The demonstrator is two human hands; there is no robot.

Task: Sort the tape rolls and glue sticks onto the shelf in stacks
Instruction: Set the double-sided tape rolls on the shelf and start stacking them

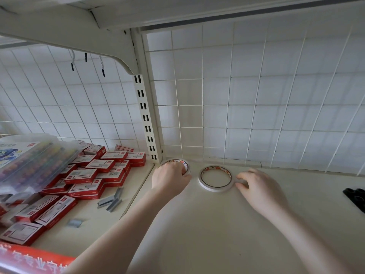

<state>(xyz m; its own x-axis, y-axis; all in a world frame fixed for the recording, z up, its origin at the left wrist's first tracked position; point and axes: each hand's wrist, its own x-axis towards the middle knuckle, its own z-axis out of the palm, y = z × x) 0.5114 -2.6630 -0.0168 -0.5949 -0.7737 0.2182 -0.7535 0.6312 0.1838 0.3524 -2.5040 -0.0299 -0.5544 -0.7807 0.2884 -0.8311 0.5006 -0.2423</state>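
The left hand point(171, 177) is lying over a tape roll point(184, 165) in the shelf's point(217, 224) back corner, fingers curled on it and hiding most of the ring. The right hand point(260, 187) is touching the outer rim of a second tape roll point(215, 178) with its fingertips; whether it is pinching is hard to make out. Two rolls are showing, lying flat, just apart. A black object point(355, 196) is being cut off at the right edge. Many red boxes point(85, 175) are piling up in the left bay.

Left hand point(171, 177) gripping corner tape roll point(184, 165), right hand point(258, 187) touching second roll point(215, 178)
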